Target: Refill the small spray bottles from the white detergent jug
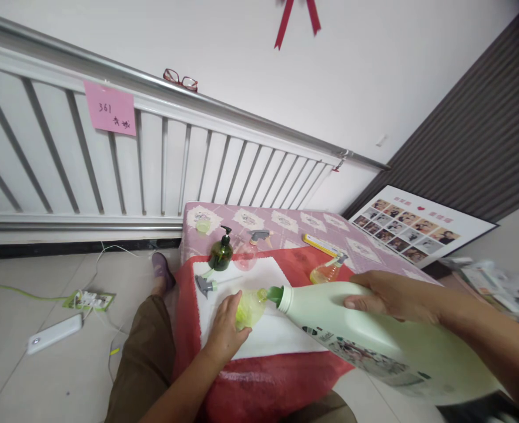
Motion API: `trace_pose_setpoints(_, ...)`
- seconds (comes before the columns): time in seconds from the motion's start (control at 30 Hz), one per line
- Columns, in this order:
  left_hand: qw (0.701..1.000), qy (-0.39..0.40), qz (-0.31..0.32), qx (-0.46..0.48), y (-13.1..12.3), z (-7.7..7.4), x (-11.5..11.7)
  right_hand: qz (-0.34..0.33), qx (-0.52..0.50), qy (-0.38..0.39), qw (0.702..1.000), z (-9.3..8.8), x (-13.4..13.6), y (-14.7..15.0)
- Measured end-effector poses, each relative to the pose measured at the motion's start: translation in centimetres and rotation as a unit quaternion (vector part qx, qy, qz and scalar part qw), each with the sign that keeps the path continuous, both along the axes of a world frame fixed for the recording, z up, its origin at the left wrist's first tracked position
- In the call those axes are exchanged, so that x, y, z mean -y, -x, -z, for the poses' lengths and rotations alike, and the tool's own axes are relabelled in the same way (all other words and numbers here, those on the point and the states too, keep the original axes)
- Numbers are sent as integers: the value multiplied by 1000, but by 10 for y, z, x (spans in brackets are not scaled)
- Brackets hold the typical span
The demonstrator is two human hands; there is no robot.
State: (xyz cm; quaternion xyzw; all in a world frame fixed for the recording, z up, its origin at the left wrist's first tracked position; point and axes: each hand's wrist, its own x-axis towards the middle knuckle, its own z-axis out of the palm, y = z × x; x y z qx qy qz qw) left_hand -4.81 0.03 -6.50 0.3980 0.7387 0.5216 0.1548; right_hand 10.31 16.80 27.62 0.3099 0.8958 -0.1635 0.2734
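Note:
My left hand (224,332) is wrapped round a small translucent yellow spray bottle (253,308), tilted with its open neck to the right. My right hand (376,294) grips the handle area of a large pale green detergent jug (351,335), tipped nearly on its side. The jug's green spout (275,294) meets the bottle's mouth; whether liquid is flowing I cannot tell. Left of the bottle, a loose grey spray head (205,286) lies on a white cloth (268,341).
Behind stand a dark green pump bottle (221,254), a pink spray bottle (245,255) and an orange spray bottle (325,271). A yellow box (321,244) lies on the patterned tablecloth (285,222). Red cloth (263,379) covers the near edge. A power strip (89,300) rests on the floor.

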Motion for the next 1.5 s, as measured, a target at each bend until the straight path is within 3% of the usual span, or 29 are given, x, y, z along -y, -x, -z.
trace_pose_setpoints(1.03,999,-36,-3,27,0,4,-1,14,10,-9,1000,2,-1,0)
trace_pose_setpoints(1.5,1000,8,4,4,0,-5,1,22,5,-6,1000,3,-2,-1)
